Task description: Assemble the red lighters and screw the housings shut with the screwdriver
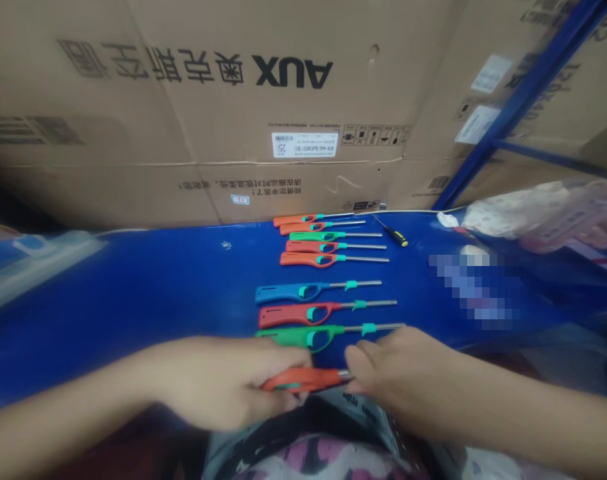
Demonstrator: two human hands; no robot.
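Observation:
An orange long-nosed gas lighter [318, 379] is held low over the table's near edge. My left hand [233, 383] is wrapped round its handle, and my right hand [391, 370] closes on its metal tube, hiding the tip. Just beyond lie a green lighter [336, 332], partly covered by my left hand, a red lighter [283, 315] and a blue lighter [278, 293]. Each of these three has a teal piece around its tube. Farther back lie several more lighters, among them an orange lighter [298, 259] and a green lighter [303, 236], with teal at the tube's base.
Behind the blue table [183, 280] stands a large cardboard box [183, 127] with upside-down print. A screwdriver [397, 237] lies beside the far lighters. Plastic bags [503, 208] lie right, near a blue metal post [523, 90]. Clear plastic [48, 267] sits at left.

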